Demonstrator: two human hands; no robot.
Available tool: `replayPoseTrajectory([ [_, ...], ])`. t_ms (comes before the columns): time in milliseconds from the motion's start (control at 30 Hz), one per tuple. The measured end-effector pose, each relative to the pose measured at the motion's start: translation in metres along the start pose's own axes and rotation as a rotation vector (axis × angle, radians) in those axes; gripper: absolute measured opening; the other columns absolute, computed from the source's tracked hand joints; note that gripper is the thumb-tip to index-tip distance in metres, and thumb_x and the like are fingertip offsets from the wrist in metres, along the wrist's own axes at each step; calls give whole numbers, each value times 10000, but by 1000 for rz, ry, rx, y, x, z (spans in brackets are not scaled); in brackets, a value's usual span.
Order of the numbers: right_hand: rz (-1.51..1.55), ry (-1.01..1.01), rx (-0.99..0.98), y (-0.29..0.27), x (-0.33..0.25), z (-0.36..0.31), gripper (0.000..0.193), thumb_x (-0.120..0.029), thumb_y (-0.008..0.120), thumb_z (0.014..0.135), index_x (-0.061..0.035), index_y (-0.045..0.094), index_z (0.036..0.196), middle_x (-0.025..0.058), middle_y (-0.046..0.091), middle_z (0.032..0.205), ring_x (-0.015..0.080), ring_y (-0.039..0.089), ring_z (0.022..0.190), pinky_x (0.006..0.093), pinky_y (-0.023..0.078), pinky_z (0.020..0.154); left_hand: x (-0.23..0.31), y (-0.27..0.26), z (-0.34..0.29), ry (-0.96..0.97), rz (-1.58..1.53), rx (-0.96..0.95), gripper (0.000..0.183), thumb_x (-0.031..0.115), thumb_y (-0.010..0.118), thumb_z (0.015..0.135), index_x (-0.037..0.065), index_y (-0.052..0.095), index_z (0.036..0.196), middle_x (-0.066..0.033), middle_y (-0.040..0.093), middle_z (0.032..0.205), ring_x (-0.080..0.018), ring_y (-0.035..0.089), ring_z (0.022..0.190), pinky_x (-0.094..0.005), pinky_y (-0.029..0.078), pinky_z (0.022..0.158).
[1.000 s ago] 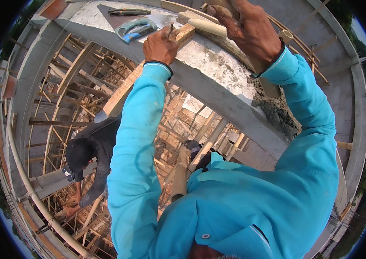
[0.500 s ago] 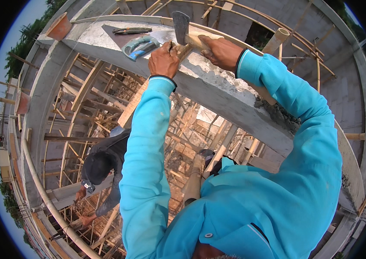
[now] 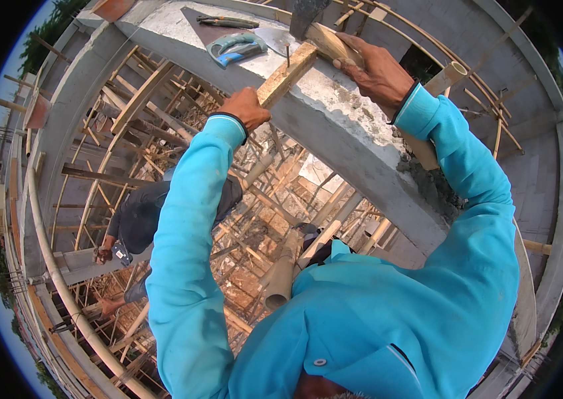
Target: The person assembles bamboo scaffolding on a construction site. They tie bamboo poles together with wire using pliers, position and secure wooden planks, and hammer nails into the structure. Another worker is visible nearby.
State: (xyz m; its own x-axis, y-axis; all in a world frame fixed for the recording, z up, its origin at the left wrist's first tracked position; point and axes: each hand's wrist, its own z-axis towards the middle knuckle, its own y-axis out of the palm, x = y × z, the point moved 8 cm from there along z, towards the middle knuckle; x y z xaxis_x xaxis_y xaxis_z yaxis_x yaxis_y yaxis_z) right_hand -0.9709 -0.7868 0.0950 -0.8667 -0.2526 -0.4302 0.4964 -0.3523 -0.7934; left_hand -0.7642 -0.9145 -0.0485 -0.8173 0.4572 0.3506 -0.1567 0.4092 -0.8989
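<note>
My left hand (image 3: 245,108) is closed round the lower end of a wooden batten (image 3: 289,74), which lies across the edge of a concrete beam (image 3: 344,120). A nail (image 3: 287,56) stands upright near the batten's far end. My right hand (image 3: 381,70) grips the wooden handle of a hatchet (image 3: 331,41). Its dark metal head is beyond the nail, partly cut off by the view's upper rim. Left of the batten, a handsaw (image 3: 231,48) with a turquoise handle rests on the beam. Dark-handled pliers (image 3: 228,22) lie across its blade.
Below on the left, a person in dark clothing (image 3: 148,213) bends among bamboo scaffolding. Wooden poles (image 3: 281,269) and planks criss-cross under the beam. Orange buckets (image 3: 37,110) sit on the left. Rough mortar (image 3: 428,179) covers the beam's top near my right arm.
My left hand has slid down from the nail to the batten's lower end. The nail now stands alone. My right hand and the hatchet have shifted right and away; the person below has moved.
</note>
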Motion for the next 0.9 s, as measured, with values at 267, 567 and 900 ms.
replayPoseTrajectory([
  [267, 369, -297, 401, -154, -85, 16, 527, -195, 624, 1018, 0, 437, 1470, 94, 686, 842, 139, 583, 627, 289, 508, 562, 8, 7, -5, -25, -53, -23, 459, 230, 636, 794, -111, 630, 1100, -361, 655, 1139, -492, 638, 1100, -485, 505, 1005],
  [567, -71, -117, -81, -14, -11, 5, 533, -266, 618, 1009, -62, 440, 1469, 277, 656, 1185, 391, 684, 982, 499, 564, 922, 12, 2, -8, -53, -19, -62, 472, 236, 646, 796, -121, 609, 1102, -368, 643, 1147, -489, 631, 1112, -495, 504, 997],
  [900, -260, 76, -268, 31, -10, -14, 580, -211, 619, 960, -13, 393, 1455, 289, 671, 902, 450, 680, 866, 539, 552, 820, 15, -3, -9, 8, -21, 80, 521, 308, 745, 732, -171, 662, 921, -360, 680, 868, -448, 716, 901, -473, 549, 788],
])
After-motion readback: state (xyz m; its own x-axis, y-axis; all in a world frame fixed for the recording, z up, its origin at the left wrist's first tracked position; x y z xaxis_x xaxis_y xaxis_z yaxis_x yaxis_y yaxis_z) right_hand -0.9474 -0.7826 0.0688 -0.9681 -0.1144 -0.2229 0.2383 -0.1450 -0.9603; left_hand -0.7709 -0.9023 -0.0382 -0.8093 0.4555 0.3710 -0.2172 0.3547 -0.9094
